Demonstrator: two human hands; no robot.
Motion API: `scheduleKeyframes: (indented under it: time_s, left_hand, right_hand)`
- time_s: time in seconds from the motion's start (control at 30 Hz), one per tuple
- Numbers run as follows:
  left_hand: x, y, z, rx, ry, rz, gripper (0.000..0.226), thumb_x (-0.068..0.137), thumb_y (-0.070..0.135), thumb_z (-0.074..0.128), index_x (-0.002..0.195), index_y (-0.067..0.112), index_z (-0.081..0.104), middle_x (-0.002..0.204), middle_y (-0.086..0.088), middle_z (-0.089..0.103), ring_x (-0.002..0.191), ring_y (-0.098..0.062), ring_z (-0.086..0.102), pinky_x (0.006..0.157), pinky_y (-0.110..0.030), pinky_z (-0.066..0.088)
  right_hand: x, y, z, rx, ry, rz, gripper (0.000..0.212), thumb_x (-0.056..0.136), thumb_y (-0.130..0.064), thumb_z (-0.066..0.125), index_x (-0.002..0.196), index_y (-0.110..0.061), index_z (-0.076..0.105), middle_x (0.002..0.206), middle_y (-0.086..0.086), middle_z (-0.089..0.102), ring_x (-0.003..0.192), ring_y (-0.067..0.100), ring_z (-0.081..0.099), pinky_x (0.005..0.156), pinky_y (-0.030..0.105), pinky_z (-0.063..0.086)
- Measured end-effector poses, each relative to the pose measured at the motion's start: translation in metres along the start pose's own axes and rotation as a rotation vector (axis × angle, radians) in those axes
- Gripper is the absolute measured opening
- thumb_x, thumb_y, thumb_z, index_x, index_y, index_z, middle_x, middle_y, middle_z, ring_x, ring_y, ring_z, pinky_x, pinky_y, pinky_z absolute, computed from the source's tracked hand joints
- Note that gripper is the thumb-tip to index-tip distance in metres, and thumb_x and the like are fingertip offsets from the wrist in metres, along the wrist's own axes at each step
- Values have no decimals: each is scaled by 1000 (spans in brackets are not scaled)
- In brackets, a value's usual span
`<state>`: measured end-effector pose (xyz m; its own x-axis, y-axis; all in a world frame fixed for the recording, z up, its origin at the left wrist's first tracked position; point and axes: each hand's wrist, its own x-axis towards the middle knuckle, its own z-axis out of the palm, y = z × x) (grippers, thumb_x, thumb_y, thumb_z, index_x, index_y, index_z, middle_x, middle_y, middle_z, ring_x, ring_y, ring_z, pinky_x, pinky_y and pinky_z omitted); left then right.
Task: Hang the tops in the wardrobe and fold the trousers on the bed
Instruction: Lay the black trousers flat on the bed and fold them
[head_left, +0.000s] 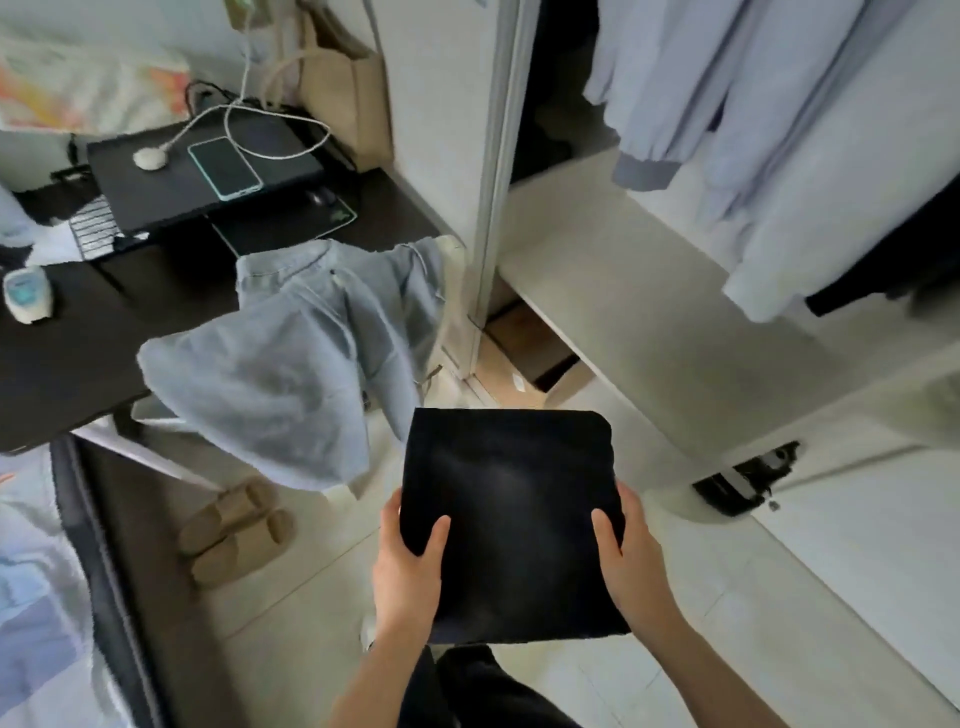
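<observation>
Trousers: folded black fabric square (511, 519), held flat in mid-air over the pale tiled floor (675, 649), in front of the open white wardrobe (649, 322).
Left grip (410, 564): closed on the square's left edge, thumb on top.
Right grip (626, 551): closed on its right edge, thumb on top.
Left of the wardrobe: pale blue denim garment (291, 358) draped off the dark worktop (67, 353).
Inside the wardrobe: light blue tops (779, 130) hanging.

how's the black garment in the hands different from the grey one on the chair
The black garment is folded into a flat, neat square; the grey garment hangs loose and rumpled. The black one is held up by the left hand and right hand; the grey one is draped, untouched. Both are plain cloth.
</observation>
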<state>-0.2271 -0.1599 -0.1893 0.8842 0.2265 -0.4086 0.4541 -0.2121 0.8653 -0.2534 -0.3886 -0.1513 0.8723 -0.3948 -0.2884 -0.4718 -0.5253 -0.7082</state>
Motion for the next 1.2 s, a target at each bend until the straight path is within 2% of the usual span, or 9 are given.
scheduleKeyframes:
  time_s: [0.17,0.33,0.67,0.77,0.87,0.97,1.03,1.1,1.2]
  left_hand:
    - [37,25,45,99,-151,31,56,90,41,65,138,43,36,106,33,51,107,-8,53,92,-28,45]
    - [95,59,95,236,-345,53,60,94,39,60,145,36,29,130,6,56,117,-20,57,98,-38,50]
    - [257,156,248,303,-740,281,72,87,24,72,147,26,31,128,15,49,125,-15,50,98,-26,42]
    - [293,178,303,248,-786,385,73,88,21,71,148,31,32,131,19,48,123,-7,46,103,-28,39]
    - [317,171,349,318,-795,426,83,91,16,67,152,40,17,145,11,46,128,-12,45,106,-35,40]
    - [331,140,375,661,-950,472,90,89,12,66,156,33,9,159,0,27,140,-24,36,109,-36,36]
    - [333,118,381,978,-1036,596,85,90,21,66,156,30,14,165,-2,2,146,-30,23,115,-40,33]
    - [333,104,383,1126,-997,720,86,90,28,66,156,33,10,164,-1,-7,146,-33,17,111,-44,39]
    - [333,92,383,1261,-888,921,95,90,28,67,154,39,-3,163,-7,-10,142,-34,22,99,-41,49]
  right_hand:
    - [18,13,-19,50,40,192,56,98,-34,48,148,-25,24,143,-1,45,127,25,49,103,37,41]
    - [65,14,-28,44,135,337,56,98,-38,47,147,-26,23,145,-1,43,128,26,48,104,40,42]
    - [235,26,-63,110,467,407,53,98,-37,48,145,-17,31,132,6,56,117,30,55,90,33,43]
    - [289,45,-76,223,683,347,49,97,-28,52,141,-14,35,132,8,56,119,25,54,91,24,40]
    - [330,79,-77,154,776,394,47,96,-22,55,139,-6,41,132,13,56,119,27,55,88,16,37]
    - [349,114,-64,5,636,583,58,97,-24,54,146,-5,32,137,19,53,122,33,53,94,32,42]
    - [348,127,-50,-93,434,506,68,95,-30,56,152,-13,23,147,18,40,130,33,44,100,36,39]
    - [345,132,-37,-193,270,427,77,92,-40,59,154,-26,14,153,19,23,136,36,34,105,40,36]
    - [343,137,-25,-371,163,446,90,86,-50,62,152,-37,3,155,23,0,136,44,27,106,45,36]
